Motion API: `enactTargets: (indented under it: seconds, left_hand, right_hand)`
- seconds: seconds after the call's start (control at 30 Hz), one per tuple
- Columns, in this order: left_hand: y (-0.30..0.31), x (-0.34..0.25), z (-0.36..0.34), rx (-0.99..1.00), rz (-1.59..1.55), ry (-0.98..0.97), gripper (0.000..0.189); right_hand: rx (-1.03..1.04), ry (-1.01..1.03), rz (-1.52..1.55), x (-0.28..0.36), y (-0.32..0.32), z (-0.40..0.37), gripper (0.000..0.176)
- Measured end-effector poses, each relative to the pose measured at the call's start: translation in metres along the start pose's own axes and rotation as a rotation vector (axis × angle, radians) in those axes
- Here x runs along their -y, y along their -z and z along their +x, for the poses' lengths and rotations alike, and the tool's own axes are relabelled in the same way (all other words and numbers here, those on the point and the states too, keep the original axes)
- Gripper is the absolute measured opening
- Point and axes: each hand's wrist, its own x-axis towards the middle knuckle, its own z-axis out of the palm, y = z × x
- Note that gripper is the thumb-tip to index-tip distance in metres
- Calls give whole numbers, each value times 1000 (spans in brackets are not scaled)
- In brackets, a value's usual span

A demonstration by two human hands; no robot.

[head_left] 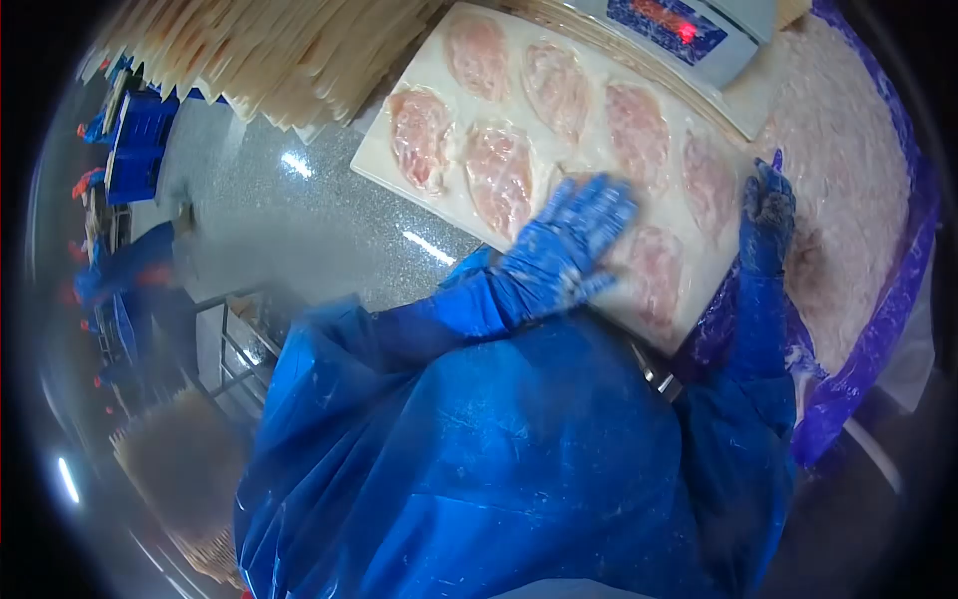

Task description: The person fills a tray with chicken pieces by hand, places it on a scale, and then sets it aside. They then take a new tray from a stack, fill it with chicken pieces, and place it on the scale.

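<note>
My left hand (pixel 581 232), in a wet blue glove, lies palm down with fingers stretched over the white board (pixel 569 150). It covers most of a flat piece of raw meat, perhaps chicken, whose edge shows at the fingertips. Several similar pale pink pieces lie apart in rows on the board, among them a piece (pixel 501 178) left of this hand and a piece (pixel 654 280) to its right. My right hand (pixel 767 212), gloved in blue and smeared with residue, is at the board's right edge beside the meat tub. Its fingers point away from me, loosely extended, with nothing visible in them.
A large mass of pale minced or wet meat (pixel 848 180) fills a container lined with purple plastic (pixel 868 369) at right. A scale with a lit display (pixel 669 25) stands behind the board. Stacked thin boards (pixel 259 60) rise at upper left. Blurred people work far left.
</note>
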Motion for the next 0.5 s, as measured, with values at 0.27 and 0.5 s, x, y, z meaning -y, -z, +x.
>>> enactTargets:
  seconds: [0.27,0.5]
  left_hand:
    - [36,64,-20,-137,-17,158,75]
    - [60,168,-37,-220,392,449,73]
  right_hand:
    - [32,-23,38,-16,-7,6,20]
    - [103,-107,51,-17,-5,13,20]
